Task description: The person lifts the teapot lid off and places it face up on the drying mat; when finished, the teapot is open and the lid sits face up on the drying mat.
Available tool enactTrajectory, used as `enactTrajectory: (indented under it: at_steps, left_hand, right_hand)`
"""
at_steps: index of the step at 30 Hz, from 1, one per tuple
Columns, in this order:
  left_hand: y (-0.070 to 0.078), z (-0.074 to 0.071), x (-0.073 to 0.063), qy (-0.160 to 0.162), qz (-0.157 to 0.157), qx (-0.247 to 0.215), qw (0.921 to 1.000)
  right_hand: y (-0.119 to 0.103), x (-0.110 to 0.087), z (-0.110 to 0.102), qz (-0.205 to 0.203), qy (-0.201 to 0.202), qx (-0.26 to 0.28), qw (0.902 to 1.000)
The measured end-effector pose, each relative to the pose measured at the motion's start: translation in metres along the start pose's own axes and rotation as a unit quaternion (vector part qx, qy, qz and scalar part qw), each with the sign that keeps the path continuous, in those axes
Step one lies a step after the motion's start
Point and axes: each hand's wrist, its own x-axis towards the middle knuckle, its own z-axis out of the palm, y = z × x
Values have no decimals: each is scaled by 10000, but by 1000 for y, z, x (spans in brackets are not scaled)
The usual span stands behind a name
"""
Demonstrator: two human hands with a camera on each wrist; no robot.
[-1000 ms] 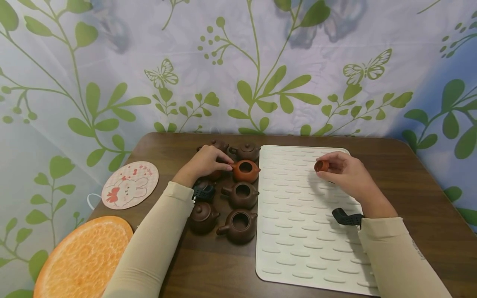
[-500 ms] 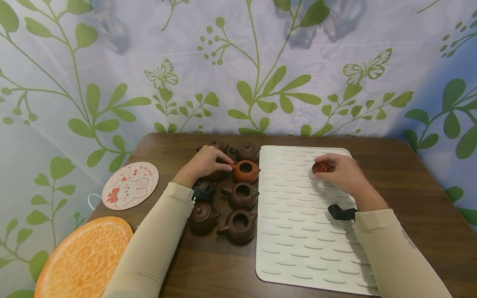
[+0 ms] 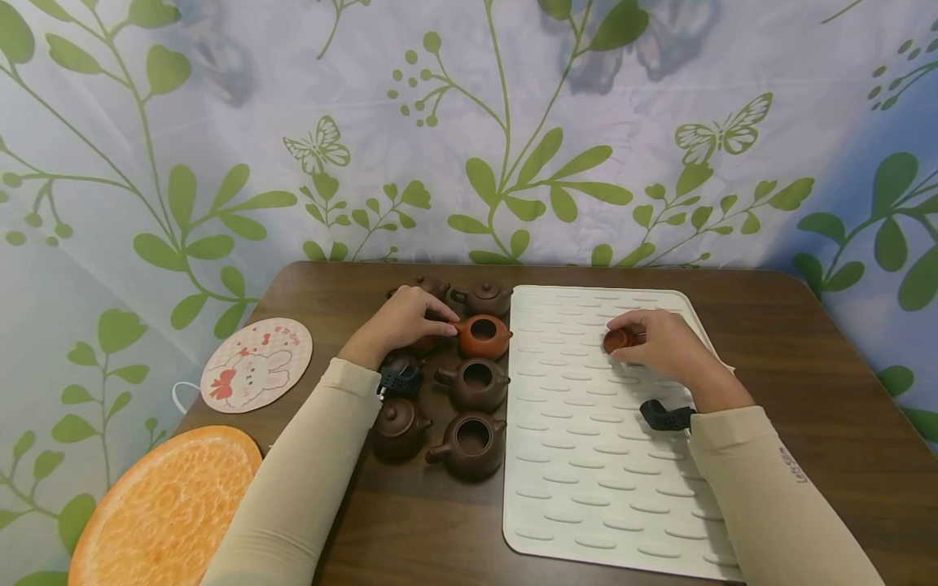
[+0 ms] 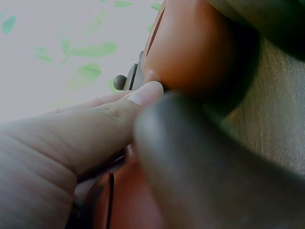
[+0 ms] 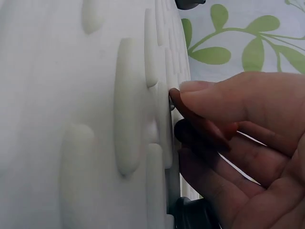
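My left hand (image 3: 403, 321) pinches the handle of a small orange-brown clay teapot (image 3: 484, 335), whose round top opening is uncovered. In the left wrist view the thumb lies at the handle's root on the orange teapot (image 4: 190, 52). Over the white mat, my right hand (image 3: 665, 346) holds a small reddish-brown teapot lid (image 3: 617, 340) between thumb and fingers. In the right wrist view this lid (image 5: 202, 124) is tilted, its edge close to the mat's raised ribs. Another reddish teapot (image 4: 131, 200) sits partly hidden under the left hand.
Two dark brown teapots without lids, a middle one (image 3: 476, 384) and a front one (image 3: 469, 445), stand along the white ribbed mat (image 3: 572, 488). Lidded dark teapots stand behind (image 3: 487, 298) and at front left (image 3: 399, 427). A rabbit-print round mat (image 3: 256, 365) and an orange-slice mat (image 3: 168, 505) lie left.
My right hand has moved left and slightly nearer with the lid, now lower over the white mat. The left hand and the orange teapot have stayed in place.
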Motion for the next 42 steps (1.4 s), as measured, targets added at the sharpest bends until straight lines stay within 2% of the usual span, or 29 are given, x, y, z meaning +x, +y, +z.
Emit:
enactTrajectory:
  at_steps: [11,24,33,42]
  left_hand:
    - [-1,-1,0,0,-29,-56,10000]
    - [1,-1,1,-24,-73,-56,10000]
    - [2,-2,0,-41,-89,-70,9999]
    - [4,-3,1,-66,-40,-2,10000]
  right_hand:
    - [-5,-2,-1,39,-72,-141,9999]
    - [-16,-4,-6,251,-70,36,9997]
    - [-29,-2,-7,-126,378,-206,9990]
    - [-41,3,-4,-413,501,-204,9977]
